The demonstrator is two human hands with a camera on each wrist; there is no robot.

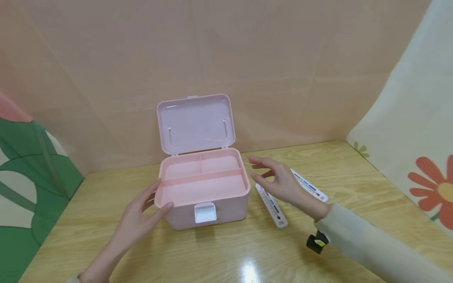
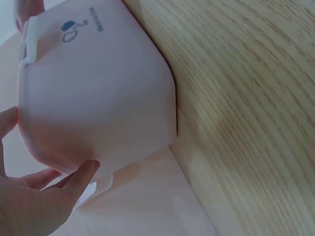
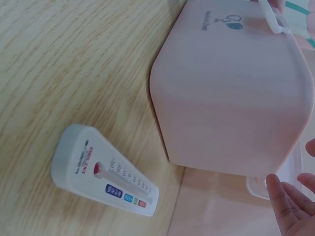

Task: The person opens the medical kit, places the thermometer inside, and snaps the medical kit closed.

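A pink medicine box (image 1: 226,208) stands on the table with its lid (image 1: 196,124) raised. Inside its top is a pink tray (image 1: 201,188) divided into three compartments, bare inside. My left hand (image 1: 139,218) touches the box's left side, fingertips along the rim and thumb at the front corner. Beside the right rim, my right hand (image 1: 277,181) hovers with loosely bent fingers and nothing in them. Two white thermometers lie right of the box: the nearer thermometer (image 1: 272,208) and another thermometer (image 1: 311,186), partly hidden by the right hand.
The wooden table (image 1: 226,251) ends at a plain backdrop (image 1: 283,98) close behind the lid. A white latch (image 1: 205,213) sticks out from the box's front. Flower-printed cloth (image 1: 424,129) borders the right side, and a dark wrist device (image 1: 317,241) hangs under the right sleeve.
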